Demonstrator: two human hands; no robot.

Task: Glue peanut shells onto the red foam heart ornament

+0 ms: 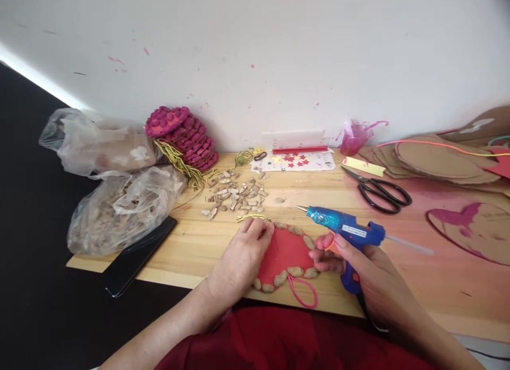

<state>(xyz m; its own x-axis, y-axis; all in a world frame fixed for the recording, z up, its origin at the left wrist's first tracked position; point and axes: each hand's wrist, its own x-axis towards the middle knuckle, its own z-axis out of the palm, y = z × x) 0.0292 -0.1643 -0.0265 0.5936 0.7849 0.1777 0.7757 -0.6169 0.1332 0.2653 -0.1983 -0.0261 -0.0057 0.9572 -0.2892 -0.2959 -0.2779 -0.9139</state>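
Note:
A red card piece (pixel 285 249) lies at the table's front edge, with peanut shells (pixel 295 271) around its border and a pink cord loop (pixel 303 293) at its near side. My left hand (pixel 244 255) is closed over the card's left edge; its fingertips are bent down, and what they pinch is hidden. A blue glue gun (pixel 338 224) rests in my right hand (pixel 368 261), its nozzle pointing left and a clear glue stick jutting from the back. Fingers of that hand also reach the shells on the card's right edge.
Loose peanut shells (pixel 243 193) are scattered beyond the card. Black scissors (pixel 378 192) lie at right, near stacked cardboard shapes (pixel 434 158). A phone (pixel 137 258) overhangs the front edge beside plastic bags (pixel 123 213). A magenta bumpy craft (pixel 185 136) and a stained cup (pixel 354 139) stand by the wall.

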